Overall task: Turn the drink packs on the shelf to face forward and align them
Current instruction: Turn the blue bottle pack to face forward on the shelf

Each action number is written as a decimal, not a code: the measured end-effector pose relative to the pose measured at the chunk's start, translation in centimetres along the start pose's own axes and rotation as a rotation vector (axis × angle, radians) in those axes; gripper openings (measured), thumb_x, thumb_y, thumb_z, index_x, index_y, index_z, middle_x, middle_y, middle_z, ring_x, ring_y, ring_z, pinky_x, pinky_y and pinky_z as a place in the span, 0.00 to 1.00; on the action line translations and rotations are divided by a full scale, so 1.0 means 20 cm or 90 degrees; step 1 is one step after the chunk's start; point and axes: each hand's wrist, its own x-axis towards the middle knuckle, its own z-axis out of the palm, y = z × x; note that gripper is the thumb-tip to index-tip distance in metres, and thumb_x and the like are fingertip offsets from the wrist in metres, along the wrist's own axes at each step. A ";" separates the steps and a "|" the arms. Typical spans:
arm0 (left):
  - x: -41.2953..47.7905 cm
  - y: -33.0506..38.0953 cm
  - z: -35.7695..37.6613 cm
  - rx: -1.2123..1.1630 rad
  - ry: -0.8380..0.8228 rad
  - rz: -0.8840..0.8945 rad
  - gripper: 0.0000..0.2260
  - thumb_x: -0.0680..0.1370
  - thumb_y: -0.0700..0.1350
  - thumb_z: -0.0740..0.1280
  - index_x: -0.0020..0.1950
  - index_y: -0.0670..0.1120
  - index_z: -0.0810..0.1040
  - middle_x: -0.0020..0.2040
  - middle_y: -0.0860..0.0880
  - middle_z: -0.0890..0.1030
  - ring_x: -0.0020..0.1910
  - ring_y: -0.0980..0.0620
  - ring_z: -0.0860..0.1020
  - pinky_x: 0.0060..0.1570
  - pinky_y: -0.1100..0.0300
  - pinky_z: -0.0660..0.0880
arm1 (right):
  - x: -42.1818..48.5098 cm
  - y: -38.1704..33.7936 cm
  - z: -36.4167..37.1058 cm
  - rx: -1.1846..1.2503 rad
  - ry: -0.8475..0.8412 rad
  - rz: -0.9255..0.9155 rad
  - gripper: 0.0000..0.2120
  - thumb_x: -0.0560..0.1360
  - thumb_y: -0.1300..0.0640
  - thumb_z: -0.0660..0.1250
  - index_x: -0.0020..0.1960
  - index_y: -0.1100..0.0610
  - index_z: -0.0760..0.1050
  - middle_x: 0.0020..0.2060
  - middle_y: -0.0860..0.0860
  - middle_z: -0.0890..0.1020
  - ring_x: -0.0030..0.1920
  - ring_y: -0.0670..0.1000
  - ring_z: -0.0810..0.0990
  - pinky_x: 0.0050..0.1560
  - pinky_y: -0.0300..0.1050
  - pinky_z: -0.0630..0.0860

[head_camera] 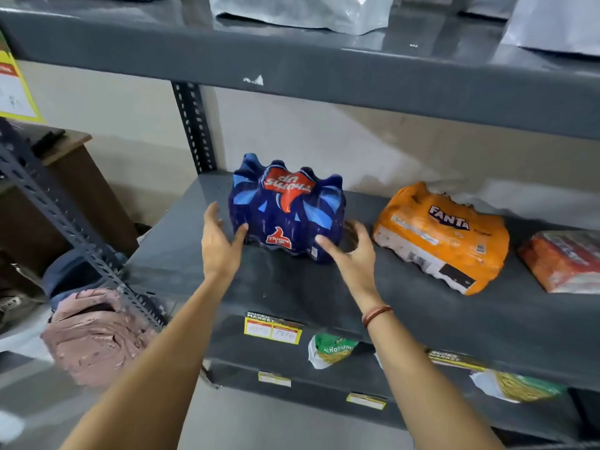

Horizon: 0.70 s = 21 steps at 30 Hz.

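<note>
- Yellow paper price tag [272, 329] on the front lip of the grey metal shelf [422, 319]
- Left hand [220, 245] and right hand [352, 254], fingers spread open, flank the blue shrink-wrapped Thums Up drink pack [287, 209]; the left thumb touches its lower corner
- Three packs sit on the shelf: blue, then orange shrink-wrapped Fanta pack [441, 235] lying tilted, then red-orange wrapped pack [565, 259] at the edge of the view

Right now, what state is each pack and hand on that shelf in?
Thums Up pack: upright, big logo upside down, standing apart from the other packs.
Fanta pack: lying tilted, skewed to the shelf edge.
Red-orange pack: lying skewed, partly out of frame.
Left hand: open, thumb touching the Thums Up pack.
Right hand: open, at its right side.
</note>
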 end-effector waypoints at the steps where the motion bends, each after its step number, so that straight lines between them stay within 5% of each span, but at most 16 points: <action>1: -0.04 0.05 0.01 -0.021 0.042 -0.004 0.29 0.76 0.46 0.67 0.73 0.44 0.59 0.71 0.47 0.67 0.67 0.49 0.69 0.67 0.49 0.68 | 0.01 -0.03 0.00 0.048 0.037 0.003 0.26 0.70 0.50 0.75 0.63 0.52 0.70 0.60 0.46 0.77 0.62 0.44 0.75 0.63 0.37 0.71; 3: -0.18 0.11 0.06 -0.046 0.080 0.029 0.26 0.76 0.46 0.66 0.72 0.44 0.61 0.68 0.47 0.69 0.63 0.52 0.70 0.65 0.49 0.70 | 0.07 -0.12 -0.02 0.125 0.065 0.030 0.26 0.76 0.48 0.66 0.71 0.54 0.64 0.68 0.48 0.70 0.69 0.47 0.68 0.66 0.39 0.64; 5: -0.35 0.14 0.13 -0.038 0.000 0.081 0.28 0.76 0.48 0.67 0.72 0.46 0.61 0.68 0.47 0.69 0.65 0.53 0.69 0.66 0.48 0.68 | 0.18 -0.19 -0.02 0.122 0.001 0.061 0.26 0.79 0.45 0.59 0.73 0.56 0.63 0.71 0.49 0.68 0.68 0.44 0.66 0.65 0.38 0.62; 8: -0.48 0.17 0.28 -0.032 -0.171 0.084 0.41 0.72 0.53 0.70 0.77 0.47 0.50 0.78 0.49 0.54 0.74 0.58 0.53 0.74 0.56 0.55 | 0.27 -0.23 0.01 0.098 -0.121 0.100 0.25 0.78 0.39 0.57 0.66 0.54 0.72 0.63 0.51 0.77 0.59 0.45 0.77 0.53 0.35 0.73; 12: -0.47 0.16 0.39 -0.033 -0.239 0.059 0.57 0.64 0.59 0.75 0.76 0.48 0.36 0.78 0.49 0.40 0.76 0.56 0.43 0.74 0.59 0.47 | 0.23 -0.25 0.02 0.018 -0.091 0.065 0.19 0.79 0.40 0.56 0.58 0.53 0.74 0.51 0.47 0.79 0.50 0.45 0.78 0.40 0.28 0.71; 16: -0.37 0.09 0.31 -0.072 -0.265 0.042 0.64 0.55 0.60 0.80 0.75 0.55 0.36 0.78 0.50 0.53 0.75 0.54 0.58 0.71 0.53 0.63 | 0.06 -0.21 0.05 0.029 0.000 -0.008 0.21 0.76 0.38 0.60 0.52 0.54 0.76 0.50 0.48 0.81 0.51 0.46 0.80 0.49 0.37 0.77; 19: -0.27 0.06 0.19 -0.087 -0.250 0.029 0.56 0.52 0.50 0.83 0.73 0.51 0.55 0.66 0.52 0.73 0.62 0.59 0.74 0.60 0.65 0.73 | -0.11 -0.19 0.10 0.008 0.064 -0.055 0.27 0.70 0.32 0.58 0.43 0.56 0.77 0.42 0.51 0.81 0.43 0.45 0.80 0.44 0.36 0.75; 21: -0.18 0.01 0.05 -0.014 -0.253 0.035 0.52 0.51 0.49 0.83 0.70 0.51 0.62 0.60 0.55 0.77 0.56 0.59 0.77 0.58 0.65 0.73 | -0.24 -0.21 0.15 0.005 0.060 -0.083 0.26 0.72 0.33 0.57 0.38 0.56 0.77 0.37 0.53 0.81 0.39 0.48 0.79 0.42 0.40 0.74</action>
